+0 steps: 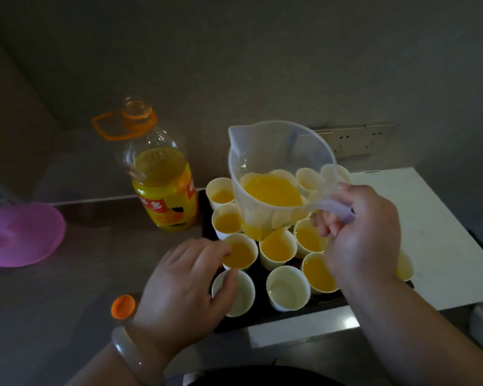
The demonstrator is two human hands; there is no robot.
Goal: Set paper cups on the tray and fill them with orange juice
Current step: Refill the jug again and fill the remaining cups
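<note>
Paper cups (278, 247) are crowded on a dark tray (262, 319); most are filled with orange juice, and two near ones are seen empty. A clear measuring jug (273, 174), part full of juice, is held above them by its handle, which is gripped in the right hand (363, 232), seemingly ready for a pour. A filled cup (239, 253) is lightly pinched at its side by the left hand (184, 280), probably to steady it. An uncapped juice bottle (162, 188) is stood beside the tray.

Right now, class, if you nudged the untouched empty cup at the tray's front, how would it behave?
The empty cup holds no juice, so it is probably light and would slide or tip easily. Its thin paper wall likely dents under a squeeze.
</note>
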